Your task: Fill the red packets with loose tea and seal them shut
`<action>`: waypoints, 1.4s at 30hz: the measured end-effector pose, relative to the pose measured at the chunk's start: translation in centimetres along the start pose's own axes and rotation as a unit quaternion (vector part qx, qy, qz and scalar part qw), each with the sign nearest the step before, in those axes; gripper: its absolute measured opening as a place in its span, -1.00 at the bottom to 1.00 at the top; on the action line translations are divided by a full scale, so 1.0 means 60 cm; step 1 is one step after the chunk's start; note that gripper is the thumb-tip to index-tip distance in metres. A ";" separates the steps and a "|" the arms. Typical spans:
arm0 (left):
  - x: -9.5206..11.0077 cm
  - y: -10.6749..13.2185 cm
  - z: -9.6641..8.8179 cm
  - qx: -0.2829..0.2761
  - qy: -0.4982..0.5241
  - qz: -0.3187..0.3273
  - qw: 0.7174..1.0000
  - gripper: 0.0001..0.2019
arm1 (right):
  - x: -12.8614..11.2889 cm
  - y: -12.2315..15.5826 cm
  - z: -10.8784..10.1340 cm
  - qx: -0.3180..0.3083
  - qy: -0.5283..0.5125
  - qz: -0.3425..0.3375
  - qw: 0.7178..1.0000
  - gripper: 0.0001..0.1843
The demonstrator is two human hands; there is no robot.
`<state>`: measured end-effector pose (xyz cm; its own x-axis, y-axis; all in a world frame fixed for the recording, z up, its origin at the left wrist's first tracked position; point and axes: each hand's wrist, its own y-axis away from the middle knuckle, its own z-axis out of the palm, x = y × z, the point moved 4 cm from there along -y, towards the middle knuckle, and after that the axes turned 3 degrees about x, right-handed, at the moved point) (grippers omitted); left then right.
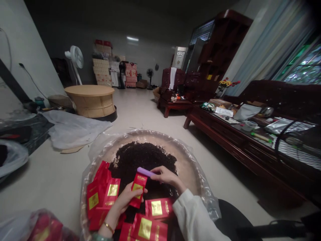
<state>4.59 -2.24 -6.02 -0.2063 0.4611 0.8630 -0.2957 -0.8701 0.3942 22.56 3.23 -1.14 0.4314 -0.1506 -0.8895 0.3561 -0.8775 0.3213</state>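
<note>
My left hand (130, 194) is closed around a small red pouch (138, 187) with a gold label, held upright over the basket. Across the pouch's top edge lies a purple sealing clip (145, 172). My right hand (163, 176) pinches the clip's right end between thumb and fingers. Behind both hands spreads a heap of dark, tea-like leaves (142, 154) in a wide round basket (185, 157) edged with clear plastic. More red pouches (150, 227) lie in its near part, and others (102, 187) are piled at its left.
At right stands a dark wooden table (220, 134) loaded with bags and boxes, with a black fan (298, 144) by it. A plastic sheet (72, 127) and a round wooden stand (90, 100) are at left. A plastic bag (45, 226) holds red items at lower left.
</note>
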 end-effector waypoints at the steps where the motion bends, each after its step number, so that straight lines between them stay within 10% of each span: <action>1: -0.002 0.000 0.000 -0.001 -0.003 -0.002 1.000 -0.55 | -0.002 -0.002 0.006 -0.004 0.000 -0.003 1.000 -0.63; 19: 0.035 -0.030 -0.009 0.068 0.001 0.078 0.995 -0.54 | 0.012 -0.018 0.039 0.004 0.006 -0.022 1.000 -0.65; 28: 0.027 -0.025 -0.021 0.103 0.087 0.036 0.990 -0.66 | 0.031 -0.016 -0.008 0.189 0.223 -0.053 0.955 -0.69; 34: 0.028 -0.021 0.000 0.100 0.095 0.021 0.990 -0.60 | -0.004 -0.013 0.059 0.182 0.070 -0.165 0.967 -0.68; 42: 0.035 -0.004 0.006 0.080 0.081 0.017 0.993 -0.59 | 0.023 -0.027 0.094 0.123 -0.147 -0.064 0.979 -0.66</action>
<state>4.58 -1.13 -4.16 -0.3655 0.4417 0.8194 -0.1370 -0.8962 0.4220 17.91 1.89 -4.74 0.1257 -0.1246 -0.9842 0.1660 -0.9755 0.1447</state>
